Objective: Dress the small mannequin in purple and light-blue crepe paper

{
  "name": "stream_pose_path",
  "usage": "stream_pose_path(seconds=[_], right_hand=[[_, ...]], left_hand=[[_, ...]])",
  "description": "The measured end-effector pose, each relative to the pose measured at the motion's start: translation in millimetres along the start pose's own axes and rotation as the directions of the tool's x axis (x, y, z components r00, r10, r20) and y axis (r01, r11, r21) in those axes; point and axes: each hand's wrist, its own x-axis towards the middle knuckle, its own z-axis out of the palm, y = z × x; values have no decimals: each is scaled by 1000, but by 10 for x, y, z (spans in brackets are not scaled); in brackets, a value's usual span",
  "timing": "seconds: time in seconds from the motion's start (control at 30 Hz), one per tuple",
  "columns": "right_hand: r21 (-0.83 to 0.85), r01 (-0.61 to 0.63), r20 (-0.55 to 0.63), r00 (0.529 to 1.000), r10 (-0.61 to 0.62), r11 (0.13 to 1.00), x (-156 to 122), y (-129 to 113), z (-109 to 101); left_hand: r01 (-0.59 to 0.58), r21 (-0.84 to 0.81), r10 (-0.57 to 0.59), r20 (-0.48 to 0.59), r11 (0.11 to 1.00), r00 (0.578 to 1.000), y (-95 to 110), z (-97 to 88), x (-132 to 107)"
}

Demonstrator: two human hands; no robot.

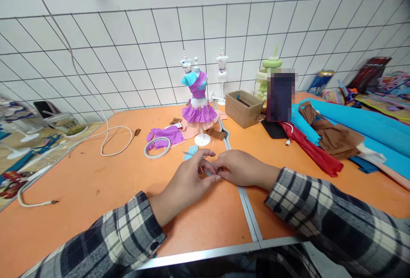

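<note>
My left hand [192,177] and my right hand [238,168] meet fingertip to fingertip over the orange table [96,184], both pinched on a small light blue scrap of paper [209,171] that is mostly hidden between them. Just beyond my fingers stands a small mannequin [198,103] in a purple and turquoise paper dress on a white stand. A roll of clear tape [157,147] lies left of it beside a purple paper piece [166,134], and more light blue scraps [191,150] lie near my left thumb.
A cardboard box [243,108] stands right of the mannequin, with a green cup [267,77] and a bare white mannequin [221,73] behind. Blue, red and brown paper sheets [333,137] pile up on the right. A white cable [109,141] curls on the left. A metal seam [245,197] splits the table.
</note>
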Motion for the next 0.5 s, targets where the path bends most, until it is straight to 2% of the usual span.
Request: stream_pose_path(seconds=[0.07, 0.13, 0.27, 0.5], right_hand=[[6, -52, 18, 999, 52, 999, -2, -5, -35], [8, -109, 30, 994, 109, 994, -10, -3, -80], [-22, -163, 56, 985, 164, 986, -43, 8, -159], [-25, -217, -72, 974, 215, 976, -65, -79, -137]], left_hand=[[11, 80, -19, 93, 997, 995, -31, 26, -3], [16, 134, -35, 143, 991, 989, -83, 24, 12], [24, 179, -52, 151, 984, 987, -152, -16, 35], [16, 157, -43, 165, 987, 985, -153, -45, 39]])
